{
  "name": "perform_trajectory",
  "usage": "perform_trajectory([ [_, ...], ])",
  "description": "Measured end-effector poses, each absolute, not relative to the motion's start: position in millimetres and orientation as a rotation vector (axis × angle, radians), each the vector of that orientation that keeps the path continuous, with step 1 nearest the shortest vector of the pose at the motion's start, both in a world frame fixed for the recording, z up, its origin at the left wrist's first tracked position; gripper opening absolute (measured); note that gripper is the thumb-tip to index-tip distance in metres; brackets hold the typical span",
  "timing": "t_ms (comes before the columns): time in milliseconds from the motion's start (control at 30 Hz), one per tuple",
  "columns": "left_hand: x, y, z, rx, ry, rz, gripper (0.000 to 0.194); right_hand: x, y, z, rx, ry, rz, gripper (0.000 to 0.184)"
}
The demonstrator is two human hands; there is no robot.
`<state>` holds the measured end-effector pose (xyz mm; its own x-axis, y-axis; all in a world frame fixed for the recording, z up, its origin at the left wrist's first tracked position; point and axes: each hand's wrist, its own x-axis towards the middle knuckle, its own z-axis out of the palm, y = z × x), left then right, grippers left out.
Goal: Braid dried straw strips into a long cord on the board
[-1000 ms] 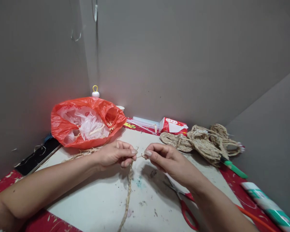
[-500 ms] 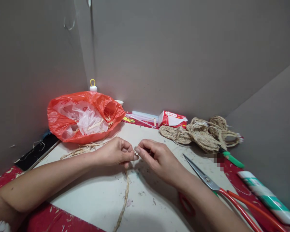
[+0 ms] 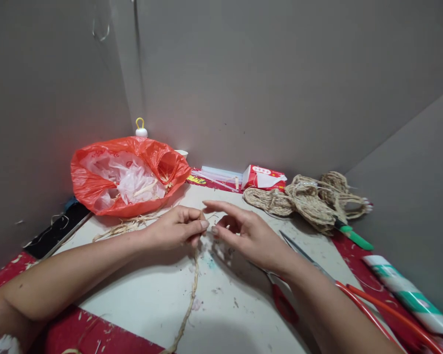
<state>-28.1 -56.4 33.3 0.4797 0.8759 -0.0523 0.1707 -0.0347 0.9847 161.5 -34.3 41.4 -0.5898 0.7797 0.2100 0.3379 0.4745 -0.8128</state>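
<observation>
A thin twisted cord of tan plant fibre [image 3: 192, 293] runs down the white board [image 3: 133, 300] to the near edge of view. Its upper end is pinched between the thumb and fingers of my left hand [image 3: 179, 227]. Just to the right is my right hand [image 3: 249, 233], index finger stretched out and thumb apart from it. A fine strand pokes out of the left pinch towards these fingers; whether they touch it I cannot tell. Loose dry fibre strips [image 3: 127, 227] lie behind my left forearm.
A red plastic bag [image 3: 92, 196] holds white plastic and fibre scraps. At the right are coiled cord bundles [image 3: 310, 201], a green-handled tool [image 3: 356, 239], large red-handled shears [image 3: 395, 317] and a white-green roll [image 3: 409, 290]. Another red scissor handle [image 3: 286, 305] shows below my right forearm.
My right hand has opened from a pinch beside my left fingers, its index finger now extended. My left hand still pinches the cord, with the thumb straighter.
</observation>
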Motion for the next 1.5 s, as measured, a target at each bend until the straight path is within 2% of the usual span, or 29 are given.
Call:
perform_trajectory([
  [67, -28.9, -54.5, 33.4, 1.487, 0.949, 0.724, 0.031, 161.9, -32.7, 39.5, -0.908, -2.171, 0.992, 0.018],
  [100, -29.1, -53.8, 33.1, 1.465, 0.952, 0.72, 0.031, 162.0, -32.2, 39.0, -0.905, -2.171, 0.964, 0.016],
  [400, -33.7, -42.6, 26.5, 1.105, 0.856, 0.759, 0.027, 161.0, -32.6, 39.6, -0.813, -2.174, 0.619, 0.015],
  [567, -37.1, -38.6, 26.8, 0.876, 0.834, 0.747, 0.023, 160.2, -35.6, 35.3, -0.662, -2.281, 0.564, 0.016],
  [700, -37.3, -39.4, 27.9, 0.9, 0.792, 0.736, 0.02, 159.0, -37.0, 37.2, -0.749, -2.121, 0.783, 0.017],
  [867, -36.4, -41.4, 27.8, 1.029, 0.716, 0.716, 0.022, 148.9, -38.9, 36.7, -1.038, -1.431, 1.518, 0.028],
  [1000, -32.8, -45.7, 28.5, 1.237, 0.755, 0.707, 0.027, 141.4, -41.8, 32.3, -1.015, -1.303, 1.892, 0.02],
  [1233, -30.4, -51.9, 28.8, 1.42, 0.811, 0.78, 0.026, 140.8, -41.5, 30.6, -0.898, -1.368, 1.936, 0.023],
  [1500, -31.5, -54.1, 29.5, 1.591, 0.94, 0.817, 0.024, 141.1, -38.4, 27.5, -0.968, -1.424, 1.642, 0.023],
])
